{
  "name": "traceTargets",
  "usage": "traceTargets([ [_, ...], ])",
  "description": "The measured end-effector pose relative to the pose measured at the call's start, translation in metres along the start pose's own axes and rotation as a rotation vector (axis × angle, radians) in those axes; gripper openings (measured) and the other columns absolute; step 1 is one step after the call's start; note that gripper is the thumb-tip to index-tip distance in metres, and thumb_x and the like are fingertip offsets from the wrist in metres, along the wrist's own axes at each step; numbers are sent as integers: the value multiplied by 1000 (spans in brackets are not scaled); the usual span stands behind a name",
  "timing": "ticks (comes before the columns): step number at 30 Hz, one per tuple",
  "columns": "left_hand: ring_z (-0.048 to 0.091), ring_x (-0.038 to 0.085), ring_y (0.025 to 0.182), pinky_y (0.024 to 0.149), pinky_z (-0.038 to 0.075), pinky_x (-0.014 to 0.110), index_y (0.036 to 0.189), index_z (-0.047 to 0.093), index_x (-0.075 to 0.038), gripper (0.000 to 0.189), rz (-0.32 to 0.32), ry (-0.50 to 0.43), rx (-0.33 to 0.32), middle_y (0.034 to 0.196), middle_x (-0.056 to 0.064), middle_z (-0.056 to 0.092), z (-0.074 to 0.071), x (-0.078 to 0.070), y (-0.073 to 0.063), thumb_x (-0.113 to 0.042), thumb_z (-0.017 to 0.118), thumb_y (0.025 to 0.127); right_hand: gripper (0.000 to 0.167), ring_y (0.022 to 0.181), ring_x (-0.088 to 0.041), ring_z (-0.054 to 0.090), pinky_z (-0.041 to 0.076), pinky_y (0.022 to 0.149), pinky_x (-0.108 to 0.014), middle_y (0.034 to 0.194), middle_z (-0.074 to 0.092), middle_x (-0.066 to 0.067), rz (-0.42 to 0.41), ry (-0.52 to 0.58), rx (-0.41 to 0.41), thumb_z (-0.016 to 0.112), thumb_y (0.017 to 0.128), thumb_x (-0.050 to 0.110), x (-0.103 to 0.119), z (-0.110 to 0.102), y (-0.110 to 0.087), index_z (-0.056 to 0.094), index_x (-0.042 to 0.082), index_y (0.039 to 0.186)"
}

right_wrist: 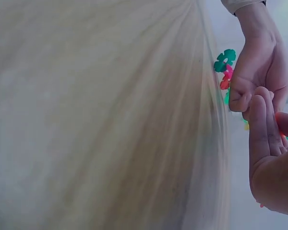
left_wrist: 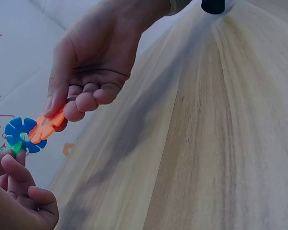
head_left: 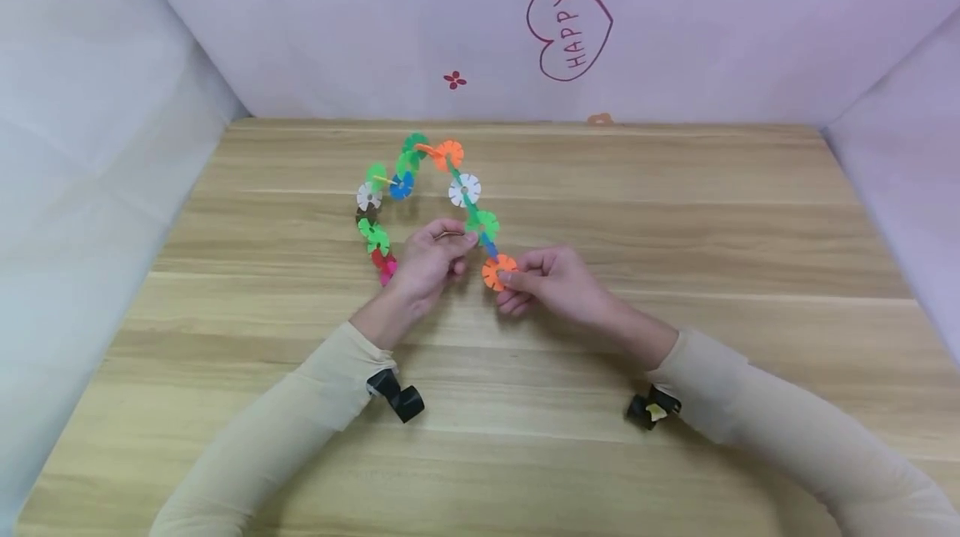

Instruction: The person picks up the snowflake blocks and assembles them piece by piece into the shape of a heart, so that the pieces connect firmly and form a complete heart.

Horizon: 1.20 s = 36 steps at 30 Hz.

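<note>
A chain of slotted, flower-shaped plastic discs in many colours arches over the table, joined edge to edge. My left hand (head_left: 429, 263) pinches the chain near its right end, by a light green disc (head_left: 486, 225). An orange disc (head_left: 493, 273) at that end is pinched between the thumb and fingers of my right hand (head_left: 561, 280). Between the two hands, the left wrist view shows a blue disc (left_wrist: 19, 126) meeting the orange one. The chain's other end, with a pink disc (head_left: 387, 271), lies beside my left wrist; in the right wrist view a dark green disc (right_wrist: 224, 60) shows there.
The wood-grain table (head_left: 750, 212) spreads under both hands. White sheets with printed drawings, among them a heart (head_left: 570, 30), stand behind it and at the sides. A black wrist camera (head_left: 397, 395) is strapped at each sleeve.
</note>
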<state>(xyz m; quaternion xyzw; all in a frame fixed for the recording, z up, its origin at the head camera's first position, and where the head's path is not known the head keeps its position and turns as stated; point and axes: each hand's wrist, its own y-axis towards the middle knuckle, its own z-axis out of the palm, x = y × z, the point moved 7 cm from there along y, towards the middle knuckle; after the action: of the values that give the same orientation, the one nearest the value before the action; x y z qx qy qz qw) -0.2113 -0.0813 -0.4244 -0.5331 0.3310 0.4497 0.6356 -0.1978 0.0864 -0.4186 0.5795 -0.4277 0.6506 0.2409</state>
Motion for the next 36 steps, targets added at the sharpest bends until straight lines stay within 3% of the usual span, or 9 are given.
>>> traceTargets([
  [5,50,9,64,59,43,20,108,64,-7,10,15,70,-17,90,2,67,3,-1,-1,-2,66,101,17,75,-19,77,65,76,-40,88,78,-19,-9,15,3,63,102,0,-1,2,0,68,-16,105],
  [15,49,8,62,57,43,19,105,65,-8,9,35,95,-7,87,0,66,1,-6,0,-2,67,100,15,76,-19,78,65,77,-39,87,79,-16,41,29,7,64,103,4,0,1,1,68,-11,103],
  [21,48,8,62,56,39,19,104,65,-7,10,29,112,14,82,-4,65,-1,-7,-1,0,69,99,18,73,-20,74,65,72,-38,86,75,-15,33,-75,77,64,103,8,2,-5,1,68,-9,107],
  [28,48,8,62,54,38,19,107,66,-6,11,26,166,8,84,-3,66,-4,-7,-2,-1,70,98,16,69,-19,69,62,65,-33,88,72,-23,-1,-202,124,66,102,9,8,-9,3,70,-6,107],
  [36,53,10,66,58,44,19,109,69,-3,11,58,222,56,85,-3,70,0,-8,-4,-2,70,98,11,67,-19,68,61,61,-33,79,71,-14,0,-252,210,64,101,5,9,2,6,65,-5,97],
])
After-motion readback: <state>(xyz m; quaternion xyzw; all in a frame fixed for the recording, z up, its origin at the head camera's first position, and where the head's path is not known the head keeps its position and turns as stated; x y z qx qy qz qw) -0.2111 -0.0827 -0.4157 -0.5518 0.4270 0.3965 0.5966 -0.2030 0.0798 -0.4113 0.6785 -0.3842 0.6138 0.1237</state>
